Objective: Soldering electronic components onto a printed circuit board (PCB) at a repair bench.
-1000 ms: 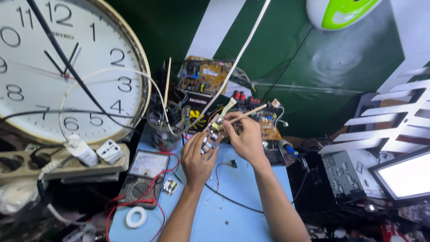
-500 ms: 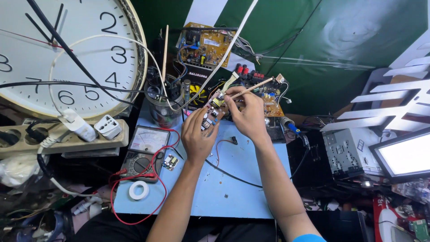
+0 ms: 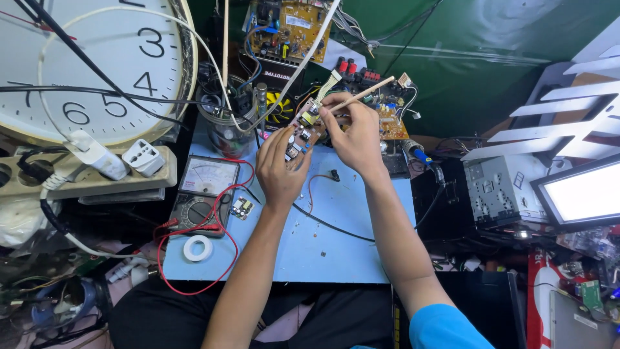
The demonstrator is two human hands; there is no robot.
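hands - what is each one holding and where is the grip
Left hand grips the lower end of a small circuit board. Right hand pinches a thin wooden stick near its lower end.

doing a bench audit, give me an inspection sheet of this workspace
surface: blue mat, partly bare
job's things: small circuit board held over mat; thin stick
clutter: multimeter, tape roll, tiny board, tool cup
hands: left hand holds the board; right hand holds the stick
cables: red leads, black wire, white cord
surroundings: wall clock, power strip, lit panel, green backdrop
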